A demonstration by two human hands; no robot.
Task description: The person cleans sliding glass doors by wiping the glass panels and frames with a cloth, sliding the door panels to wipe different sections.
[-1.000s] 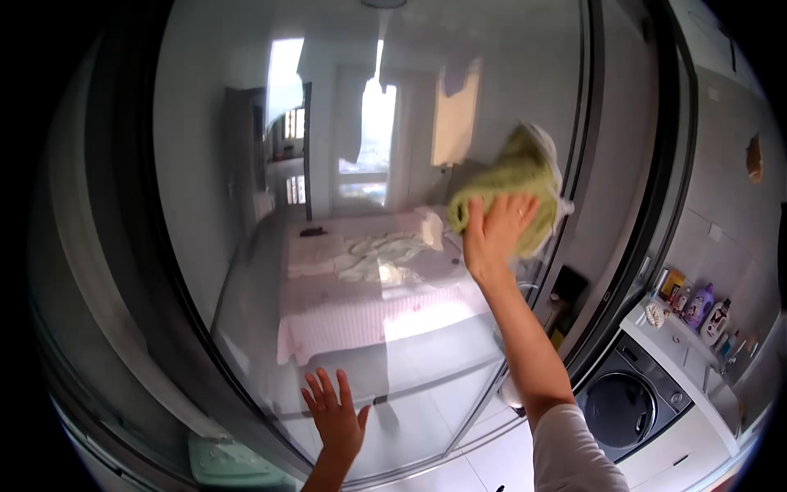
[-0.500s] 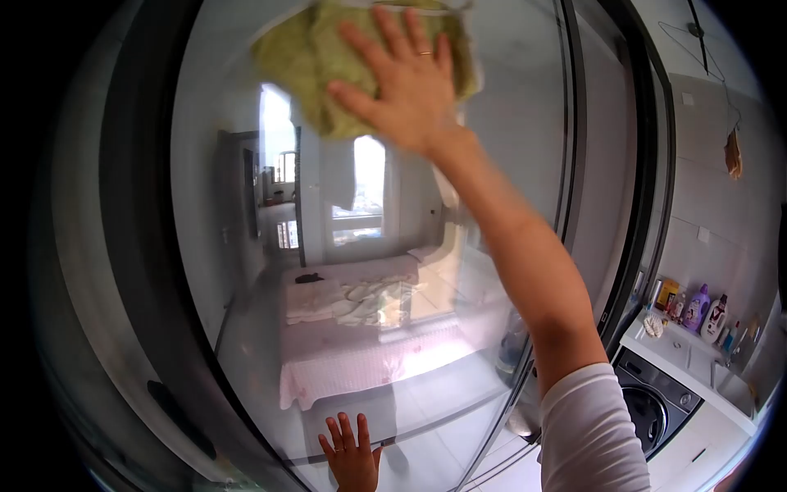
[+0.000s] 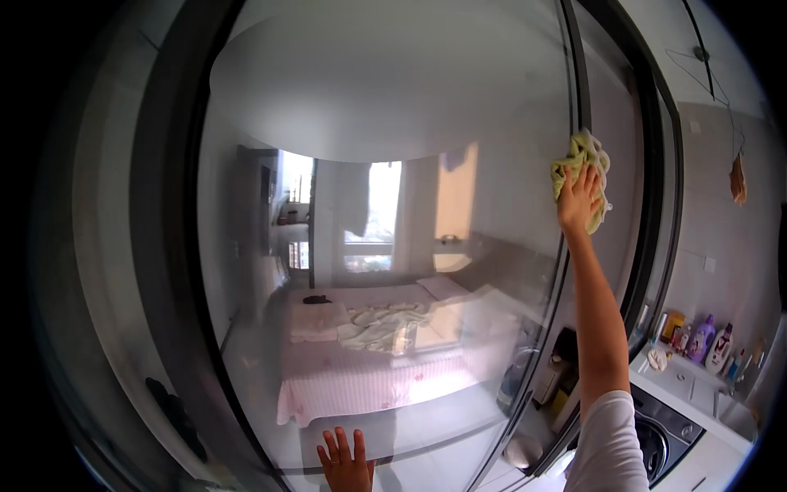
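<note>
My right hand (image 3: 580, 199) presses a yellow-green cloth (image 3: 584, 148) with a pale edge against the dark frame (image 3: 577, 98) at the right side of a glass door. Its fingers lie over the cloth, which bunches above and to the right of them. Low on the door, my left hand (image 3: 347, 463) is open, its fingers pointing up and spread slightly at the glass panel (image 3: 393, 90). Its wrist is cut off by the bottom of the view. Nothing shows in the left hand.
Through the glass appear a bed with a pink cover (image 3: 369, 385) and bright windows, mixed with reflections. At the right stand a washing machine (image 3: 660, 435), a white counter with a sink (image 3: 738, 416), and several bottles (image 3: 702, 336). A wire hanger (image 3: 711, 82) hangs above.
My right hand and the cloth have moved right and down, from the upper glass to the door's right frame. My left hand stays low on the door, slightly lower in view.
</note>
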